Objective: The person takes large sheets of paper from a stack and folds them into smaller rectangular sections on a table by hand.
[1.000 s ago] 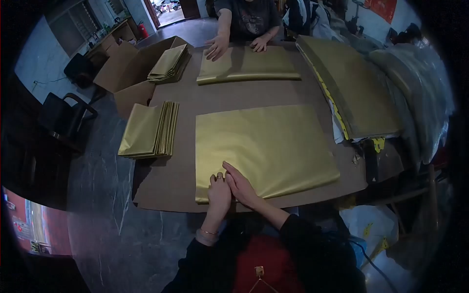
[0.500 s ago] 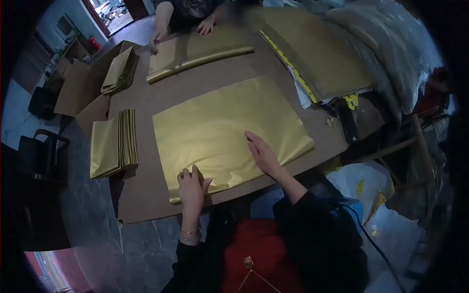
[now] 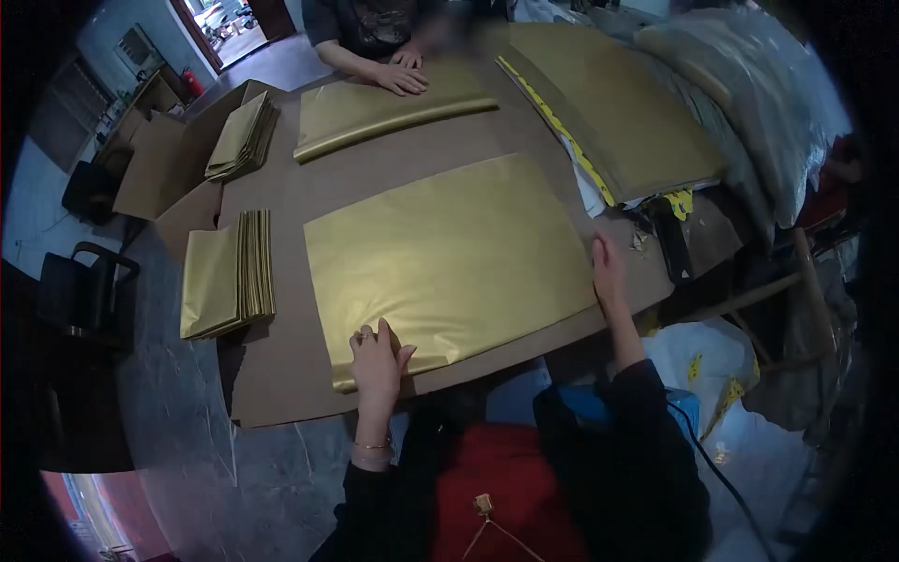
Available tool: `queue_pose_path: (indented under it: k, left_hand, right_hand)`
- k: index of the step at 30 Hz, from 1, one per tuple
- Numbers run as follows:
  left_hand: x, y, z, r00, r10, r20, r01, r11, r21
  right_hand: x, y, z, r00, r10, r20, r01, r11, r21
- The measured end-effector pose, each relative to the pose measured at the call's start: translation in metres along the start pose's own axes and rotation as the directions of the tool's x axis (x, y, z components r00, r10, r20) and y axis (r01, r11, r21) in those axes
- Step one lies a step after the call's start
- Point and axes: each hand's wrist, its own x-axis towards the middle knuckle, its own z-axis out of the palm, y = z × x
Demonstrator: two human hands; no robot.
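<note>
A large gold paper sheet [image 3: 459, 244] lies on the brown cardboard tabletop in front of me, with a folded strip and wrinkles along its near edge. My left hand [image 3: 376, 363] rests on the sheet's near left corner, thumb and fingers apart, holding nothing. At the right edge of the sheet is my right hand [image 3: 609, 272], its fingers stretched out and turned sideways. Whether its palm touches the paper edge, I cannot tell. To the left stands a stack of folded gold paper [image 3: 228, 273].
Across the table, a person's hands [image 3: 405, 75] rest on another gold sheet [image 3: 393, 108] with a rolled near edge. A second folded stack [image 3: 243, 136] lies far left by a cardboard box [image 3: 173, 178]. At right are a flat gold pile [image 3: 618, 112], a black object [image 3: 669, 242] and plastic wrapping [image 3: 749, 84].
My right hand has slid from the middle of the sheet to its right edge, and the near right part now lies flatter. My left hand stays put. The other person's hand moved rightward.
</note>
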Motion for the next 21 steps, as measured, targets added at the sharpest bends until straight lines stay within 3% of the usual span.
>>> queue_pose_path:
  k: [2, 4, 9, 12, 14, 15, 16, 18, 21]
  left_hand:
    - [0.0, -0.001, -0.001, 0.999, 0.048, 0.007, -0.049, 0.995, 0.088]
    - [-0.002, 0.002, -0.002, 1.0, 0.022, -0.007, -0.022, 0.998, 0.059]
    - [-0.003, 0.001, 0.005, 1.0, 0.016, -0.002, -0.015, 0.996, 0.091]
    - [-0.007, 0.003, 0.005, 0.999, 0.035, -0.019, -0.032, 0.992, 0.121]
    - [-0.013, 0.003, 0.018, 0.991, 0.055, -0.122, -0.03, 0.979, 0.201]
    - [-0.013, 0.003, 0.022, 0.994, 0.035, -0.099, -0.016, 0.982, 0.19]
    - [-0.014, 0.003, 0.023, 0.994, 0.021, -0.104, -0.001, 0.982, 0.19]
    - [-0.016, 0.003, 0.025, 0.985, 0.047, -0.167, -0.014, 0.981, 0.192]
    - [-0.017, 0.002, 0.03, 0.98, 0.034, -0.197, -0.003, 0.988, 0.155]
  right_hand:
    - [-0.001, 0.016, -0.005, 0.993, 0.057, -0.1, -0.043, 0.989, 0.142]
    - [-0.01, -0.026, -0.02, 0.974, 0.197, -0.112, -0.194, 0.98, 0.034]
    - [-0.034, 0.029, -0.017, 0.99, 0.143, 0.009, -0.142, 0.988, -0.067]
    - [-0.042, 0.031, -0.007, 0.997, 0.053, -0.051, -0.059, 0.989, -0.134]
    - [-0.043, 0.002, -0.011, 0.973, 0.23, -0.009, -0.216, 0.898, -0.383]
    - [-0.048, 0.008, -0.014, 0.996, 0.088, -0.029, -0.091, 0.885, -0.456]
    - [-0.045, 0.008, -0.016, 0.997, 0.078, -0.018, -0.078, 0.889, -0.452]
    - [-0.039, 0.007, -0.022, 0.974, 0.227, -0.006, -0.222, 0.945, -0.24]
    - [-0.03, 0.065, -0.019, 0.983, 0.186, -0.01, -0.186, 0.979, -0.077]
